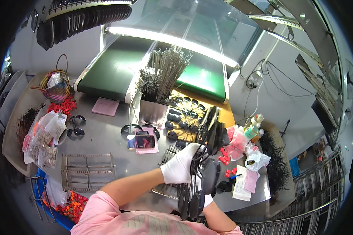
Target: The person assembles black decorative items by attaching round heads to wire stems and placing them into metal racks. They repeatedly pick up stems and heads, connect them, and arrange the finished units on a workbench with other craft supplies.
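Observation:
My left hand, in a white glove, is closed on a long rack of dark lenses. The rack slants from the yellow board down toward my chest, its black oval lenses hanging along it. Close to the rack's lower end is my right hand, also white-gloved; lenses cover its fingers, so its grip is hidden. Beyond my left hand, several dark lenses lie in rows on the yellow board. A metal rack with prongs partly shows beside my left wrist.
A metal box of thin wire hooks stands before the green conveyor. On the table are a phone, a bare wire rack, plastic bags, sunglasses, red clips, a notebook and bottles.

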Action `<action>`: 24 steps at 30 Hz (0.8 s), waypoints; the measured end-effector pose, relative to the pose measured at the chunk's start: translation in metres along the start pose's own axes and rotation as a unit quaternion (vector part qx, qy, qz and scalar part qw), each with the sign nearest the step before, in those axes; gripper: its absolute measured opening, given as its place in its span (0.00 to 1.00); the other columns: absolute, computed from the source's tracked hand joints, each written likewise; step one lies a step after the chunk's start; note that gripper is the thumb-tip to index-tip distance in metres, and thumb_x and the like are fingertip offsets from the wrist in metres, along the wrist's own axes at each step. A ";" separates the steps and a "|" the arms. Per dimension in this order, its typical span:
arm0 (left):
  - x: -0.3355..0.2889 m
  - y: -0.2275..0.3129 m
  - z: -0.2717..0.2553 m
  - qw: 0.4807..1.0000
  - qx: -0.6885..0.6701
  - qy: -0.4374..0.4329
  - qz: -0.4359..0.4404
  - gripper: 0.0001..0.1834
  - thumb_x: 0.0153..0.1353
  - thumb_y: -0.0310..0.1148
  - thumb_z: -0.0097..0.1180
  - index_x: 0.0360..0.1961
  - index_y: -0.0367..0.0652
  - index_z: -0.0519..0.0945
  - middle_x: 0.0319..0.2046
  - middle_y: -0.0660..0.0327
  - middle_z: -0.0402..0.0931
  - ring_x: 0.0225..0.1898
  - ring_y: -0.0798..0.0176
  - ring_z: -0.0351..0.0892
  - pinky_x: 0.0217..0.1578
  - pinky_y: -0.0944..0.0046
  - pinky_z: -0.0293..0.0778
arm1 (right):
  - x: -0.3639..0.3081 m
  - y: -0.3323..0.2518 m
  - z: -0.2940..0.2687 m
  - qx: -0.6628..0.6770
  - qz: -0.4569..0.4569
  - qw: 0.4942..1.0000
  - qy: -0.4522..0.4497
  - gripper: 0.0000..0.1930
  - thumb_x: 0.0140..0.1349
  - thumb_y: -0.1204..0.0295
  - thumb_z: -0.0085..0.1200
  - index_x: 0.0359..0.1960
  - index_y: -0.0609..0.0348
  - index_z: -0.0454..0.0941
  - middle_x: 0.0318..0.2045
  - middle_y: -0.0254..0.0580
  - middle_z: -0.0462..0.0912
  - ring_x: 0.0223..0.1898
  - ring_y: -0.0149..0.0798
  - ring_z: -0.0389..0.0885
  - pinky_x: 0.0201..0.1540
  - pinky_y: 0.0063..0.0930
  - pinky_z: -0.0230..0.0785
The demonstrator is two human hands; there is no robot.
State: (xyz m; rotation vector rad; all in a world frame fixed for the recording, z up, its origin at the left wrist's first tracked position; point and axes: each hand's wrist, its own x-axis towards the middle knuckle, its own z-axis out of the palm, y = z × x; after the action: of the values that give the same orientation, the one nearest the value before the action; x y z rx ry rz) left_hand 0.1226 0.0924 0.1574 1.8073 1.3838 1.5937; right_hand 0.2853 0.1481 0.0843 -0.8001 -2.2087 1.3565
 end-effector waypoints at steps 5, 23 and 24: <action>0.013 0.028 -0.051 0.954 0.272 -0.039 0.117 0.30 0.45 0.32 0.71 0.54 0.50 0.78 0.44 0.48 0.73 0.45 0.44 0.80 0.41 0.50 0.80 | -0.010 -0.021 -0.029 0.173 0.127 0.975 -0.053 0.20 0.78 0.65 0.45 0.64 0.65 0.72 0.58 0.44 0.80 0.60 0.40 0.79 0.66 0.34 0.68; 0.065 0.064 -0.053 0.769 0.417 -0.311 0.371 0.32 0.65 0.55 0.53 0.49 0.31 0.76 0.37 0.46 0.76 0.35 0.47 0.78 0.34 0.51 0.76 | -0.008 -0.038 -0.028 -0.148 -0.147 0.972 -0.104 0.15 0.62 0.62 0.60 0.43 0.59 0.76 0.35 0.39 0.81 0.34 0.36 0.82 0.35 0.30 0.75; 0.067 0.065 -0.065 0.800 0.418 -0.341 0.263 0.34 0.64 0.56 0.54 0.50 0.30 0.75 0.37 0.44 0.76 0.35 0.44 0.79 0.36 0.50 0.77 | -0.009 -0.037 -0.026 -0.249 -0.235 0.939 -0.035 0.15 0.61 0.62 0.61 0.42 0.58 0.76 0.33 0.38 0.81 0.32 0.35 0.82 0.33 0.30 0.76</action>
State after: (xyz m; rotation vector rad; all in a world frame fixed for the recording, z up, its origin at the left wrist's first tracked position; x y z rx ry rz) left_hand 0.0836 0.0973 0.2644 3.0594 1.3416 0.2557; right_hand 0.2986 0.1462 0.1281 -0.3319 -2.6176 0.6120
